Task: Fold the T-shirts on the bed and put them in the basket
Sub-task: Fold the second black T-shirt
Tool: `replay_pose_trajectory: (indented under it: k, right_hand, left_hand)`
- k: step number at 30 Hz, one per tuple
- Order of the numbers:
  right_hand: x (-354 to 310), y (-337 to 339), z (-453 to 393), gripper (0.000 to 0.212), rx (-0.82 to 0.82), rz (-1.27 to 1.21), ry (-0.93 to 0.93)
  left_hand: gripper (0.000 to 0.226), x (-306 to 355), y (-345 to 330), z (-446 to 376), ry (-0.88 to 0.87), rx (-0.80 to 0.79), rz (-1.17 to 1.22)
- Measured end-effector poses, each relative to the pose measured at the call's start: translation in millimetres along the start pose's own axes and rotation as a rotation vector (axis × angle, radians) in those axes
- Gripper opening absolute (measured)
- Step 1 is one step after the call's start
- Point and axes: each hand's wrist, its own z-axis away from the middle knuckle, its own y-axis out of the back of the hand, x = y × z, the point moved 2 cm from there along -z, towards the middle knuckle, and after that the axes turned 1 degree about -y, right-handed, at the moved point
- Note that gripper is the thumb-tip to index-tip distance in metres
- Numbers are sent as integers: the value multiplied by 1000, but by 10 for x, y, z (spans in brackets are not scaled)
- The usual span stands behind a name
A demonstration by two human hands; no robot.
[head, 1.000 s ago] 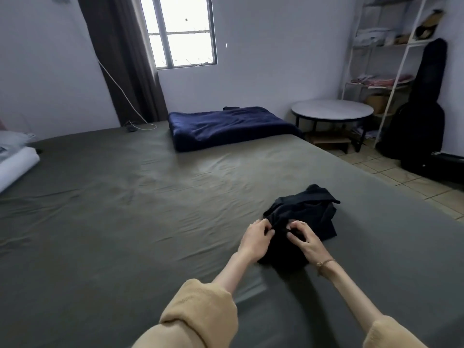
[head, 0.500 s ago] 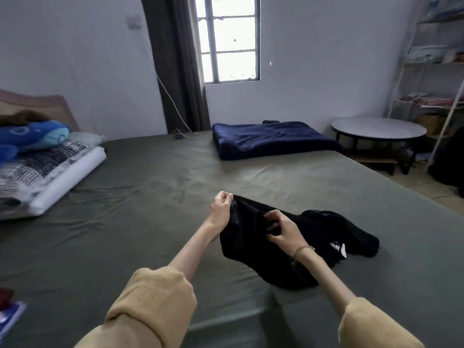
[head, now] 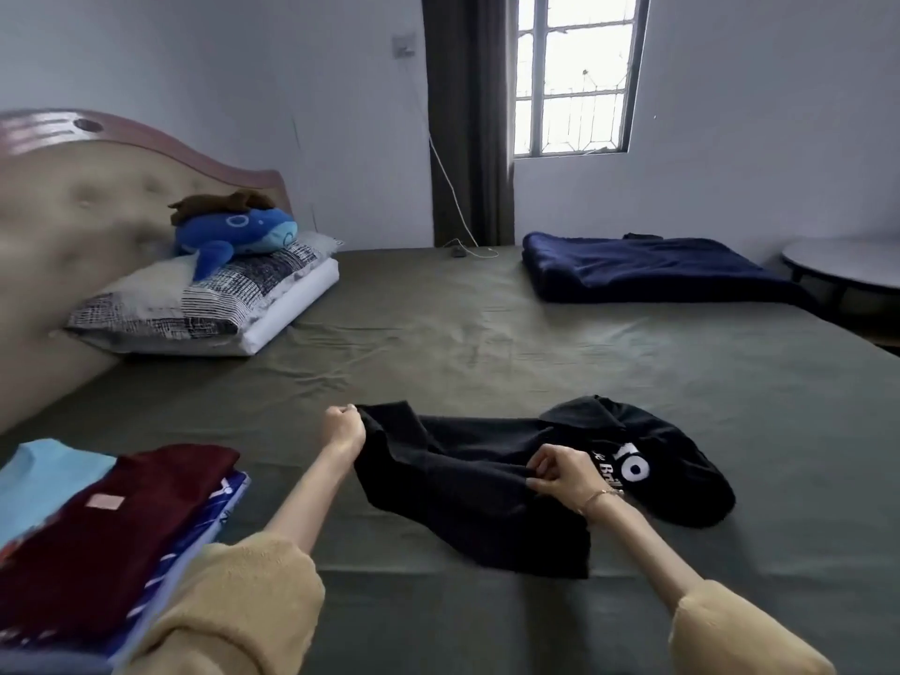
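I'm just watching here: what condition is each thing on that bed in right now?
Black T-shirt: unfolded, rumpled, white print showing, gripped by both hands.
Left hand: grips the shirt's edge.
Right hand: pinches the shirt's middle.
Maroon T-shirt: folded, atop a stack.
Navy blanket: folded flat.
Blue plush toy: lying on the pillows.
Bed sheet: spread, wrinkled.

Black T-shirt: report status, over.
Left hand and right hand each grip black T-shirt. Shirt crumpled, unfolded on bed. Nothing in the way.
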Motion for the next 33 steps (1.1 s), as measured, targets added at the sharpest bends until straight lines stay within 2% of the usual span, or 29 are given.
replay_pose_trajectory:
  k: [3,8,10,12,14,15,17,20,22,23,25,26,28,30,33]
  right_hand:
    - [68,-220,87,39,-203,154,-54]
    - [294,-251,272,65,-164,164,-369]
    - [358,-197,291,76,-151,137,-442]
    - [376,-197,307,69,-169,30,-458]
    - [340,-248,321,48,-245,-106,-405]
    - [339,-252,323,38,-219,-121,-354]
    - [361,-127,317,27,-1,-98,-315]
    - [517,208,313,36,344,156,-451]
    - [697,391,329,51,464,267,-602]
    - [801,460,335,61,480,237,-694]
    - [1041,560,338,78,478,23,-859]
    - [1166,567,332,77,473,-115,-900]
    - [1292,553,339,56,458,-294,-914]
    - [1309,540,300,36,499,-376,-794]
    - [1091,613,180,28,577,-713,-492]
  left_hand:
    - [32,-384,57,41,38,-49,-110]
    - [29,-573,-90,275,-2,-189,-435]
    - [55,-582,-186,354,-7,-219,-564]
    - [67,-551,-293,453,-53,-213,-698]
    - [69,-511,-436,523,-100,-223,-820]
    - [69,-491,-512,562,-130,-250,-866]
    - [60,-469,-680,596,-210,-337,-901]
    - [45,-443,-910,682,-279,-457,-819]
    - [41,-413,-1054,710,-263,-490,-766]
    - [40,-393,-1123,721,-257,-502,-746]
    - [39,-338,-1236,772,-270,-525,-718]
    - [38,-311,-1279,793,-275,-536,-707]
    - [37,-269,-1358,811,-289,-558,-678]
    - [35,-199,-1431,816,-314,-565,-636]
    - [31,0,-1493,821,-372,-581,-521]
